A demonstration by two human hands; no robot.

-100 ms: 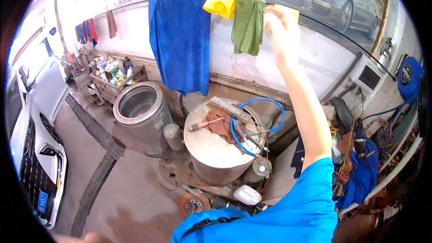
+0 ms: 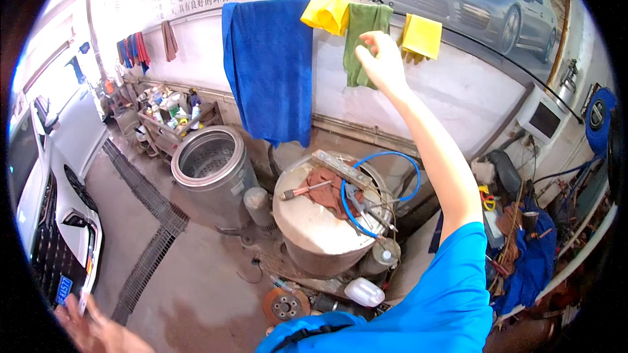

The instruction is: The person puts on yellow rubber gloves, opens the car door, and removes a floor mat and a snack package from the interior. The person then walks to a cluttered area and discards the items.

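Note:
My right hand point(image 2: 383, 65) is raised in front of a green cloth point(image 2: 358, 39) that hangs on a line along the wall. Its thumb and forefinger are apart, with nothing between them; whether it touches the cloth I cannot tell. Left of the green cloth hang a bunched yellow cloth point(image 2: 327, 16) and a large blue towel point(image 2: 268, 75). A folded yellow cloth point(image 2: 422, 37) hangs to the right. My left hand point(image 2: 101, 330) shows at the lower left corner, slightly blurred, fingers apart and holding nothing. Behind it in the picture is the front of a white car point(image 2: 91, 225).
A round drum point(image 2: 307, 222) bears a brown rag, a brush and a blue hose. Beside it stands an open metal spin tub point(image 2: 209, 160). A brake disc point(image 2: 286, 306) and a white jug point(image 2: 365, 292) lie below. A drain grate point(image 2: 147, 255) crosses the floor.
My right hand has moved left and down, from beside the folded yellow cloth to before the green one. More of my left hand has come into view at the lower left.

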